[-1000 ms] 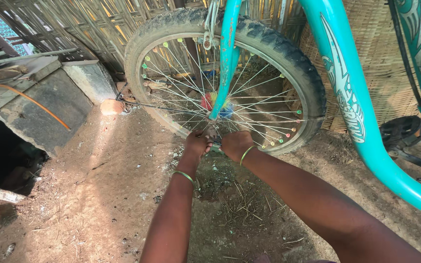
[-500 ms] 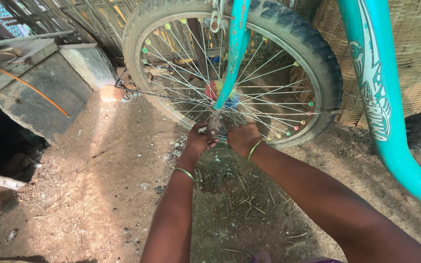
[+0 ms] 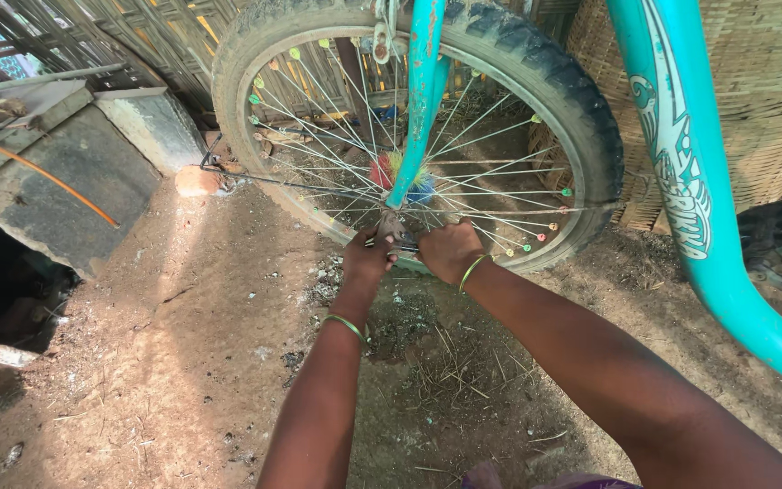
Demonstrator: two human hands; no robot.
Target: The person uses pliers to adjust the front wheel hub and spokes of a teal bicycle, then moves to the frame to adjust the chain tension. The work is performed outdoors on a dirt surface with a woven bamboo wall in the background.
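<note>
The front wheel (image 3: 418, 136) of the teal bicycle is stood on the dirt ground (image 3: 183, 362). Both arms are stretched forward; the left hand (image 3: 368, 258) and right hand (image 3: 448, 251) are closed at the fork's lower end (image 3: 391, 222), near the axle.

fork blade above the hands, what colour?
Turquoise, with rusty chipped patches, on the metal bicycle fork blade; head view, the only one, shows it clearly.
</note>
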